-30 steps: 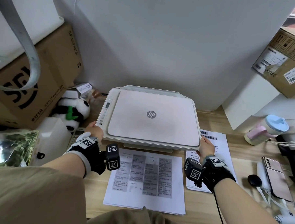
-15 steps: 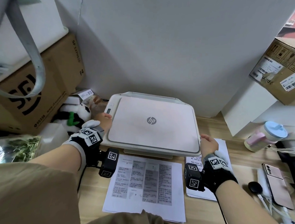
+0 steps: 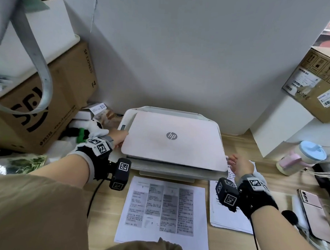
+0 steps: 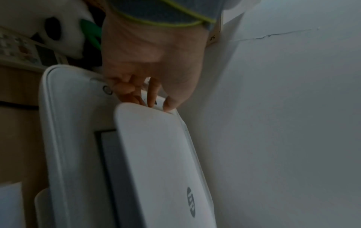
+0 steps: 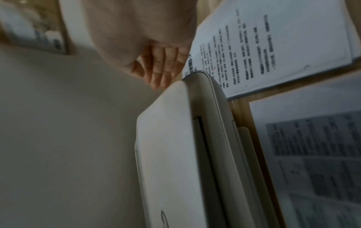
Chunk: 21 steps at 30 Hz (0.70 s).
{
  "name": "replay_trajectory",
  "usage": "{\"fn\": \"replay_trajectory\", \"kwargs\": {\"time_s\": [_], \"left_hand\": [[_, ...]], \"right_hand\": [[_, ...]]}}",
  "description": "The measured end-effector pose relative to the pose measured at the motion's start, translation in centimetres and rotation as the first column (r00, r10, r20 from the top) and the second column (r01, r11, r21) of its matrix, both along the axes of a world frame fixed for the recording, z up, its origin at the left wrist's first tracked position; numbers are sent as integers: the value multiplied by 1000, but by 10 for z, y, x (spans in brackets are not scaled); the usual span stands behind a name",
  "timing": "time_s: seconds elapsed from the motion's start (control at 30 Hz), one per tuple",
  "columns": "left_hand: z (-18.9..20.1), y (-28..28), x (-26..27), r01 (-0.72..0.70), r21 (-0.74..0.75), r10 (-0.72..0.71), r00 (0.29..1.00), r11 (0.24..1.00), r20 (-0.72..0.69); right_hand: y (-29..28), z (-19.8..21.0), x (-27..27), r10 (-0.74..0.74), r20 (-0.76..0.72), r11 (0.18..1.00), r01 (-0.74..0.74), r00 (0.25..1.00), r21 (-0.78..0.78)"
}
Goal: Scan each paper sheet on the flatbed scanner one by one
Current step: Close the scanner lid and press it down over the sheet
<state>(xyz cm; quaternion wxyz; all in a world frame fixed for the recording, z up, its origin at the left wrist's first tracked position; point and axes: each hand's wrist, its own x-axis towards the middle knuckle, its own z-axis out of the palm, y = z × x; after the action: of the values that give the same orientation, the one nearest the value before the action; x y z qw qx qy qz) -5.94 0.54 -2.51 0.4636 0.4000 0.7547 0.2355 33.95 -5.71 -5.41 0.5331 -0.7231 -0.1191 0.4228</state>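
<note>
A white HP flatbed scanner (image 3: 164, 171) stands on the wooden desk against the wall. Its lid (image 3: 171, 142) is raised a little at the front, showing a dark gap. My left hand (image 3: 120, 140) pinches the lid's left edge: in the left wrist view the left hand (image 4: 158, 104) has its thumb on top and its fingers under the lid (image 4: 166, 154). My right hand (image 3: 236, 164) hovers just off the lid's front right corner, fingers straight and holding nothing. A printed sheet (image 3: 164, 210) lies in front of the scanner. A paper stack (image 3: 226, 218) lies at its right.
A cardboard box (image 3: 38, 104) and a panda plush (image 3: 84, 130) crowd the left side. At the right stand a lidded tumbler (image 3: 302, 157), a phone (image 3: 313, 212), white boxes and another cardboard box (image 3: 317, 82). The wall rises directly behind the scanner.
My left hand slid from the scanner's front left corner up its left side and took the lid's edge. The lid's front has lifted slightly. My right hand came off the right corner.
</note>
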Motion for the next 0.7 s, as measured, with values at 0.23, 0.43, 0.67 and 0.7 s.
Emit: {"fn": "replay_trajectory", "kwargs": {"time_s": [0.23, 0.43, 0.67, 0.7], "left_hand": [[49, 30, 2, -219, 226, 112, 906, 949, 408], [85, 59, 16, -295, 411, 120, 909, 863, 400], [104, 92, 48, -167, 563, 11, 963, 809, 270], [107, 96, 51, -158, 555, -4, 960, 816, 279]], "right_hand": [[4, -3, -2, -74, -16, 980, 76, 997, 182], [29, -3, -23, 118, 149, 986, -134, 982, 100], [61, -10, -40, 246, 327, 968, -247, 913, -40], [63, -12, -41, 278, 340, 960, -270, 898, -72]]}}
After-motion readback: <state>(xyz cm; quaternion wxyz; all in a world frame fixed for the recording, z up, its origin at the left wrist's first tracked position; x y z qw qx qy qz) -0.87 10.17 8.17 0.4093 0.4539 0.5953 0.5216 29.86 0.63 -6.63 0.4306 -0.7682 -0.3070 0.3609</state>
